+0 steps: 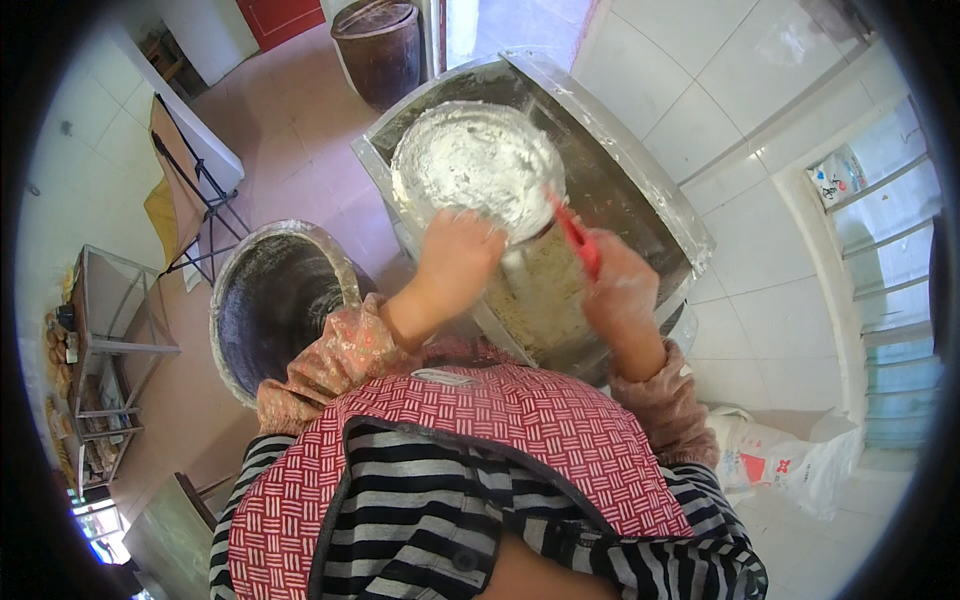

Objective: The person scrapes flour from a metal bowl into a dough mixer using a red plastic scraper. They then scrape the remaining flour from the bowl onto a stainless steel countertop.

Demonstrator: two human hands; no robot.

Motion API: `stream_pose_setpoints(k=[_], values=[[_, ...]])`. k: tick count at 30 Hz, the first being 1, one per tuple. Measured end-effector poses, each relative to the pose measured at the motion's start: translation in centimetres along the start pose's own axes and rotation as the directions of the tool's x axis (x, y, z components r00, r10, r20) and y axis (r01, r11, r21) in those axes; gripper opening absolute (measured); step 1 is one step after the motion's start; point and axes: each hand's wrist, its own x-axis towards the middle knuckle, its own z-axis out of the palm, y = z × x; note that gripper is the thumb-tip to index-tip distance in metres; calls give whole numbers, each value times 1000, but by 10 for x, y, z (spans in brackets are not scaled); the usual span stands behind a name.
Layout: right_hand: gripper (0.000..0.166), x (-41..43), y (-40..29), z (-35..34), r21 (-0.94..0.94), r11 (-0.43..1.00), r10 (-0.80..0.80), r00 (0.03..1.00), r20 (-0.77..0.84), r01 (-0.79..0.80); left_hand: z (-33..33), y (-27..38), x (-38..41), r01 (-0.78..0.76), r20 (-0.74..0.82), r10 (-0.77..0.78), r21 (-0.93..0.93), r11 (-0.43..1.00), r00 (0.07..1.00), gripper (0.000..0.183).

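Observation:
A round basin (397,166) holds a lumpy white mass (480,161), dusted like flour. It sits at the left of a large metal trough (622,157). My left hand (463,251) is curled over the basin's near rim, its fingertips hidden. In my right hand (621,289) is a red-handled tool (579,238), angled towards the basin's right side. Motion blurs its far end, so its kind cannot be told. Pale yellowish residue (540,296) covers the trough's near part, below both hands.
A deep, dark-lined bucket (270,315) stands on the floor at left, its rim whitened. Beyond the trough is a brown lidded jar (379,49). A folding frame chair (199,202) and a metal shelf rack (112,345) are at left. Printed white sacks (780,457) lie at right.

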Motion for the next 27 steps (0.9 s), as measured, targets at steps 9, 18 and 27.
stream_pose_setpoints(k=[9, 18, 27], values=[[22, -14, 32, 58, -171, 985, 12, 988, 157, 15, 8, -15, -47, 202, 108, -193, -74, 977, 975, 21], [27, -8, -16, 36, 110, 978, -154, 969, -194, 178, 0, -18, -47, 248, -137, -329, -412, 876, 934, 15], [17, 30, 36, 41, -146, 910, 396, 917, 33, -388, -14, -11, -45, 17, 11, -14, -308, 951, 1000, 12]])
